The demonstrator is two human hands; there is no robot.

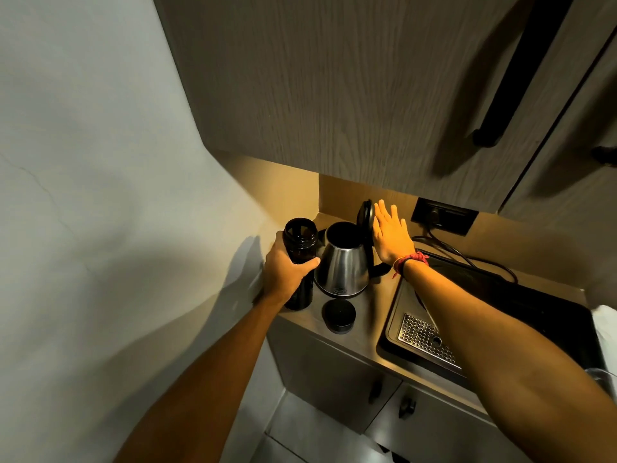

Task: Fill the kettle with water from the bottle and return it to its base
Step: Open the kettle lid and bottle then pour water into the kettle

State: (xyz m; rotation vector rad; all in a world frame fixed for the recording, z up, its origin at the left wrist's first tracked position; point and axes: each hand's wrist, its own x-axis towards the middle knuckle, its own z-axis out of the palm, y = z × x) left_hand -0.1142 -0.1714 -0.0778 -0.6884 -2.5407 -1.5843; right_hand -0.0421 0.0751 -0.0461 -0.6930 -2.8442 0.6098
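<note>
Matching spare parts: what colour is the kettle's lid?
Black, standing open on the kettle; the lid shows best in the head view.

Kettle (342, 265) mouth clear — lid (365, 217) upright behind.

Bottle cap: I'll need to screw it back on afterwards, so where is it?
The bottle cap lies on the counter near its front edge, just in front of the kettle, right of the bottle.
</note>
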